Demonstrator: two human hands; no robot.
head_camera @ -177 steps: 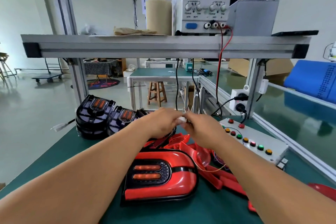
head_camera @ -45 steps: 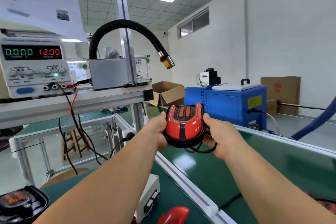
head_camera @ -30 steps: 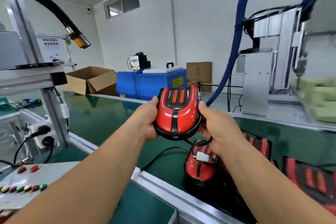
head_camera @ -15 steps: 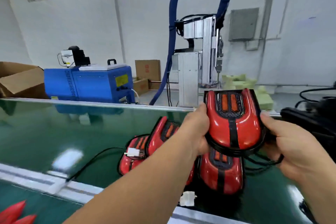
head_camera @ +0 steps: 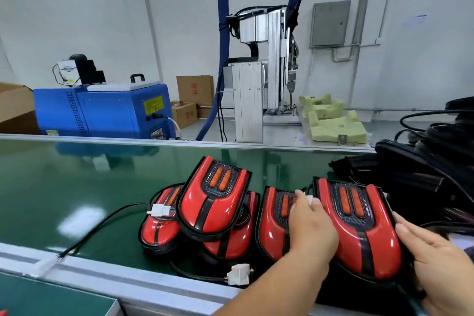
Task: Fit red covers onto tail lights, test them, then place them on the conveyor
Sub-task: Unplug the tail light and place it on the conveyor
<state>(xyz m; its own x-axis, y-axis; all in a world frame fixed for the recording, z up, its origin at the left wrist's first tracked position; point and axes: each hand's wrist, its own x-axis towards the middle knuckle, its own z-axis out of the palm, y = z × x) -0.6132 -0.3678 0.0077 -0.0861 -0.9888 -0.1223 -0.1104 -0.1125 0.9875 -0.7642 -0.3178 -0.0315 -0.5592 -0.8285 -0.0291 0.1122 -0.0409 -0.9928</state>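
tail light (head_camera: 359,228) rests on conveyor (head_camera: 77,187); left hand (head_camera: 311,228) and right hand (head_camera: 436,256) flank it, fingers extended against its sides

Both arms reach forward: left hand (head_camera: 311,228) palm down, fingers extended; right hand (head_camera: 436,254) flat, fingers straight.

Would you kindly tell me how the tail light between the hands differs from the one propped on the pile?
The tail light between the hands is touched on both sides, by the left hand and right hand; the propped tail light is untouched. The propped one leans tilted on other lights; the other sits rightmost among the red ones. Both wear red covers with black stripes.
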